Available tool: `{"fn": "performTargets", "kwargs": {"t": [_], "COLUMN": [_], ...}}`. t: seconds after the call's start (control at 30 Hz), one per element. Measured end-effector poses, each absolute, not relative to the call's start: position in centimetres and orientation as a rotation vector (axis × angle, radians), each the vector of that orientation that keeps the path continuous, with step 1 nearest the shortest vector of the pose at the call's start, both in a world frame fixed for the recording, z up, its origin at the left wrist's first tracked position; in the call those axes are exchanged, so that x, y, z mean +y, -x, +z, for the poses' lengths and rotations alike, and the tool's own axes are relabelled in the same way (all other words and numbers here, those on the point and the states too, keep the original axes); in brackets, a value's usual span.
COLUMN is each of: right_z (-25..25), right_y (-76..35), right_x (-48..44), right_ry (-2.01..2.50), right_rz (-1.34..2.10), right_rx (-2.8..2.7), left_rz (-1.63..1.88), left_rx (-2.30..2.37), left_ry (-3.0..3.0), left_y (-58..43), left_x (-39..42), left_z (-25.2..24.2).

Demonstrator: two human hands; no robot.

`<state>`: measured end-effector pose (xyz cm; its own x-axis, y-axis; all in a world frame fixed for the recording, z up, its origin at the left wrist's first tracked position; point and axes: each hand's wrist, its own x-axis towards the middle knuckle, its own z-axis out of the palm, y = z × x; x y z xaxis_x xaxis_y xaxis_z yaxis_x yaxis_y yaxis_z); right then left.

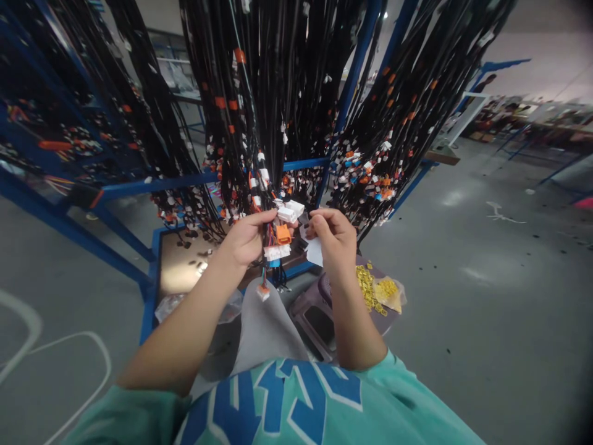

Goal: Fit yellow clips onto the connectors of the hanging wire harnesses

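A: Entry. We log the left hand clenched round a cluster of harness wires. White connectors sit above its thumb, and an orange connector is just beside its fingers.

B: We note the right hand pinching a white tag, fingertips near the connectors. Whether they touch, we cannot tell.

A: Location: the cluster hangs down in front of the blue rack, its end between both hands.

B: We add that yellow parts lie on a stool beside the right wrist.
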<state>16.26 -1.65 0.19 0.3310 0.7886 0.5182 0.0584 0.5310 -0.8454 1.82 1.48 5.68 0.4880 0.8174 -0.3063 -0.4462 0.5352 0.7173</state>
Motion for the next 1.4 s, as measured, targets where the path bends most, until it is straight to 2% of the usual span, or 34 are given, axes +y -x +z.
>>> {"fn": "performTargets", "kwargs": {"t": [0.1, 0.3, 0.4, 0.83, 1.4], "right_z": [-0.7, -2.4, -2.7, -3.3, -4.9], "right_y": [-16.0, -14.9, -14.3, -13.8, -14.1], "right_x": [-2.6, -3.2, -3.0, -2.8, -3.0], "right_ry": [0.906, 0.802, 0.775, 0.780, 0.969], "right_rz": [0.640, 1.114, 1.190, 1.114, 0.714], "right_rx": [-1.162, -1.155, -1.085, -1.029, -1.297], "left_rz": [0.830, 0.810, 0.803, 0.905, 0.950], "left_rx": [0.710, 0.631, 0.582, 0.531, 0.693], "left_ry": [-0.568, -0.541, -0.545, -0.610, -0.702], "left_y": [-2.0, -2.0, -1.9, -1.5, -0.8], "left_x": [1.5, 2.0, 2.2, 1.9, 3.2], "left_z": [5.8, 5.2, 4.9, 4.1, 2.9]}}
